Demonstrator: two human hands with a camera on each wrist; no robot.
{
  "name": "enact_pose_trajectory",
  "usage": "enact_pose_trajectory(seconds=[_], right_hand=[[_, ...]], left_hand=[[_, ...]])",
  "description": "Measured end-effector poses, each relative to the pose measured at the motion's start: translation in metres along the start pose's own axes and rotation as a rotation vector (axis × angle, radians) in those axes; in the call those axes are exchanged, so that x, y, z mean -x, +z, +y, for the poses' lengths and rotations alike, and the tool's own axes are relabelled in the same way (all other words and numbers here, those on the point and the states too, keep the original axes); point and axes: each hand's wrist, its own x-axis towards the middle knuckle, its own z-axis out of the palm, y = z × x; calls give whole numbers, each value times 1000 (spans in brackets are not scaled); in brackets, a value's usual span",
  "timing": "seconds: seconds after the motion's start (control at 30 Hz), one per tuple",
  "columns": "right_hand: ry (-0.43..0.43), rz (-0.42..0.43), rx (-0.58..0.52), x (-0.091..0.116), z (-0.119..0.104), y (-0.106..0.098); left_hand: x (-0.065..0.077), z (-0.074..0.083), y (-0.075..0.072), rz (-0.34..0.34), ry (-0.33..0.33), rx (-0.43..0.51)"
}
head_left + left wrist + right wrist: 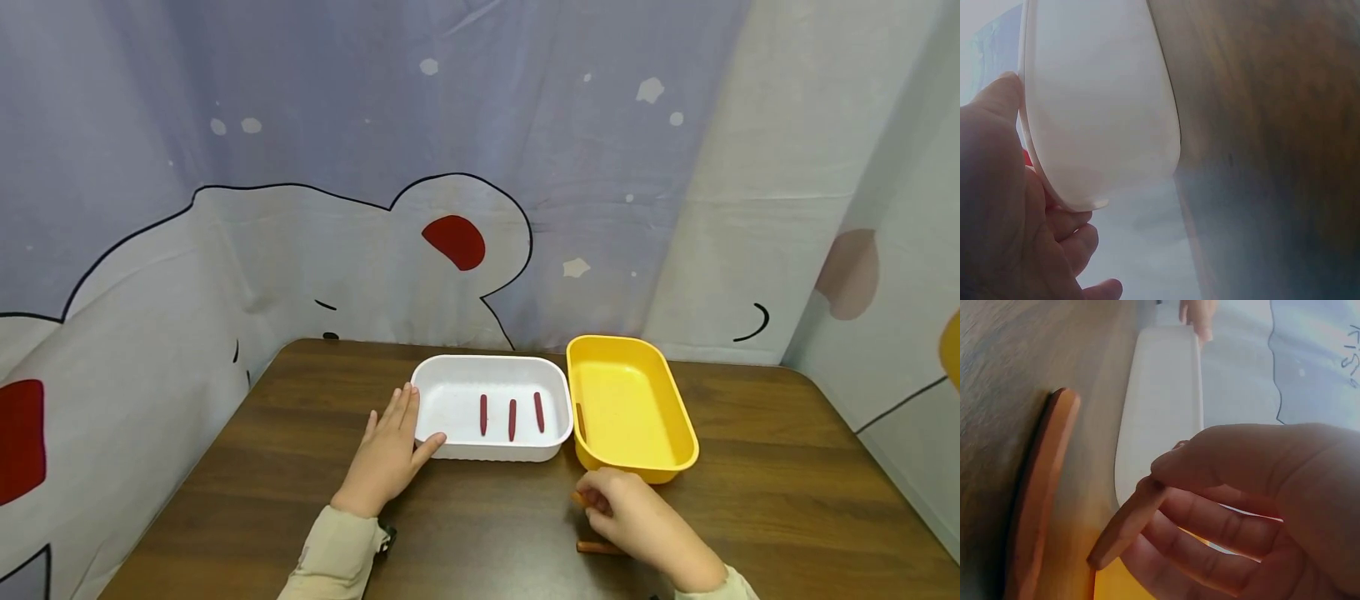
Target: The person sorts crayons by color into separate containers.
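My left hand (pixel 384 462) rests on the left end of a white plastic tray (pixel 495 452), its fingers at the end rim and its thumb (pixel 1004 94) against the front rim. Three dark red sticks (pixel 512 420) lie apart inside that tray. Between thumb and fingers, my right hand (pixel 637 521) pinches a short orange-brown stick (pixel 1127 524) just in front of a yellow tray (pixel 630 400). A similar orange-brown stick (pixel 1041 494) lies on the table below this hand, which partly covers it in the head view. Inside the yellow tray, another brown stick (pixel 581 422) lies along the left wall.
Both trays stand side by side toward the back of a brown wooden table (pixel 480 525), the yellow one right of the white. Behind the table's back edge hangs a printed curtain (pixel 375 275), which continues along both sides.
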Motion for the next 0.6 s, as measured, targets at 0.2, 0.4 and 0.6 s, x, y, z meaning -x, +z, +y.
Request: enact_pose_trajectory(seconds=[0.2,0.4,0.6], right_hand=[[47,37,-131,-1,-4,-4],[120,112,-234,-4,-6,-9],[243,191,-366,-5,-5,-15]], left_hand=[[0,-1,0,-4,-4,-4],[1,-2,0,4,-3,-10],[0,0,1,15,4,-7]])
